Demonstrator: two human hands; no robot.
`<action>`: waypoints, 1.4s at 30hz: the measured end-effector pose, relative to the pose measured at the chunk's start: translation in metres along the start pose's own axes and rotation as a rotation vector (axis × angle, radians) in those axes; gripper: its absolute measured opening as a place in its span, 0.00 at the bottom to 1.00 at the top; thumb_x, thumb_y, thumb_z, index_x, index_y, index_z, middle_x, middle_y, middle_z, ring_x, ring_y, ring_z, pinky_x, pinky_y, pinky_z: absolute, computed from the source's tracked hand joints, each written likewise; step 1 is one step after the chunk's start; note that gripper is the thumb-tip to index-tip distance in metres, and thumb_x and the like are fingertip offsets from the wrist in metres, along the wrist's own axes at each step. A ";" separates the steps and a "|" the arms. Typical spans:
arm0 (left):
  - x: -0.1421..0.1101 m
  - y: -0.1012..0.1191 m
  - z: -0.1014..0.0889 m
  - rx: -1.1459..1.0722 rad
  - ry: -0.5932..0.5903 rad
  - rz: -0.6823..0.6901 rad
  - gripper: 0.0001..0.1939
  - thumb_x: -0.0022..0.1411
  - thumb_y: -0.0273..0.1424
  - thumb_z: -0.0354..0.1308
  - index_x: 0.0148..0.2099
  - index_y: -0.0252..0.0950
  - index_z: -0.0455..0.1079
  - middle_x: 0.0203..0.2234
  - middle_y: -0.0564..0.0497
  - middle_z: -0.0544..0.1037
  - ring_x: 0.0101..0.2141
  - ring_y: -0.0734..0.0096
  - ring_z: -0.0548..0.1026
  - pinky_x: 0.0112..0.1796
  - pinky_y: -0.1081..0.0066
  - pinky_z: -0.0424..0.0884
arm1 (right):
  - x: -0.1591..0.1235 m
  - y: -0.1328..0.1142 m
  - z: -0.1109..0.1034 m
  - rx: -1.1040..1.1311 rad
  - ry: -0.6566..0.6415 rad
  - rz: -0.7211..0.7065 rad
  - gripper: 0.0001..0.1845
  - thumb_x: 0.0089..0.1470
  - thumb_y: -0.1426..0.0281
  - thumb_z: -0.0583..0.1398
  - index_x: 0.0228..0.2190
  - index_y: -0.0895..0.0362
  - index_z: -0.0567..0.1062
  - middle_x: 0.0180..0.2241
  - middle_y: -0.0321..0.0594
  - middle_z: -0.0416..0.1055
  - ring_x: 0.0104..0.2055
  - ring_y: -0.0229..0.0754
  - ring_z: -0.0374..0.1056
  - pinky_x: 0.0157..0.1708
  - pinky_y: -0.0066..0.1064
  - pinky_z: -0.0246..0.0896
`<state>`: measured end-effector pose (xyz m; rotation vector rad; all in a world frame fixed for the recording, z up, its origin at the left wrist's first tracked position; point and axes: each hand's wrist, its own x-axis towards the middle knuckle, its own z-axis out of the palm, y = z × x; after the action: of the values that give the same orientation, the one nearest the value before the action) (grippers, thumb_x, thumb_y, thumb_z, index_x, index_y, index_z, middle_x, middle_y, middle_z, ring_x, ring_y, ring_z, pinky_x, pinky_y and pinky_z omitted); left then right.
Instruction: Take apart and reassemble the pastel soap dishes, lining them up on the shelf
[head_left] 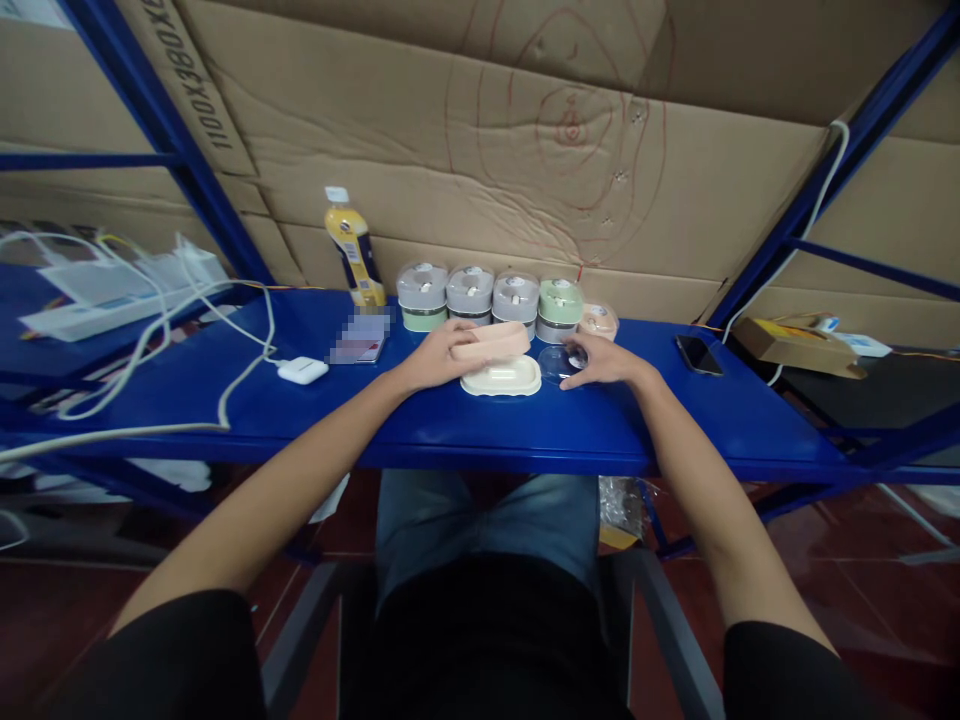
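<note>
My left hand (439, 352) is closed on a peach-pink rectangular container (496, 342), held just above a cream rectangular lid or tray (502, 378) that lies on the blue shelf (420, 420). My right hand (604, 360) rests to the right of these, fingers curled on a small clear round lid (559, 362). Behind the hands stands a row of round lidded containers: three grey-topped ones (470, 292), a green one (560, 302) and a low peach one (598, 320).
A yellow drink bottle (351, 248) stands at the back left, next to a blurred flat item (361, 338). A white earbud case (303, 370) and white cables (150, 330) lie left. A black phone (698, 354) lies right. Cardboard (525, 120) lines the back.
</note>
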<state>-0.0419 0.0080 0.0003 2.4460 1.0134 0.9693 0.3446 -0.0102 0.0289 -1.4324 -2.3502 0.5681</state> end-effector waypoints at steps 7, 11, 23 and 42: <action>-0.010 -0.035 -0.038 0.104 -0.049 -0.124 0.30 0.57 0.59 0.71 0.44 0.37 0.82 0.55 0.38 0.77 0.60 0.41 0.76 0.67 0.41 0.69 | -0.004 -0.002 -0.005 -0.045 -0.034 0.028 0.53 0.36 0.50 0.82 0.62 0.54 0.81 0.58 0.55 0.80 0.59 0.68 0.78 0.62 0.60 0.76; -0.014 -0.042 -0.046 0.133 -0.056 -0.187 0.29 0.54 0.57 0.72 0.45 0.37 0.82 0.53 0.38 0.78 0.59 0.41 0.76 0.64 0.43 0.71 | -0.004 -0.002 -0.006 -0.062 -0.036 0.026 0.53 0.36 0.50 0.82 0.62 0.52 0.81 0.59 0.52 0.80 0.59 0.68 0.78 0.62 0.60 0.76; -0.012 -0.033 -0.045 0.126 0.024 -0.193 0.27 0.55 0.56 0.74 0.45 0.40 0.81 0.46 0.43 0.83 0.54 0.42 0.79 0.60 0.45 0.74 | -0.006 -0.008 -0.007 -0.075 -0.043 0.050 0.54 0.35 0.48 0.81 0.62 0.56 0.81 0.62 0.56 0.79 0.62 0.68 0.77 0.65 0.60 0.73; -0.007 0.027 0.022 -0.088 -0.028 -0.028 0.55 0.49 0.55 0.81 0.71 0.38 0.65 0.65 0.34 0.78 0.62 0.36 0.79 0.61 0.44 0.76 | 0.004 -0.066 0.024 -0.011 0.257 -0.296 0.50 0.48 0.42 0.76 0.66 0.53 0.80 0.58 0.52 0.79 0.59 0.62 0.77 0.64 0.56 0.71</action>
<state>-0.0166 -0.0165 -0.0051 2.3606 0.9718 0.9482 0.2810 -0.0379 0.0410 -1.0599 -2.2984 0.2739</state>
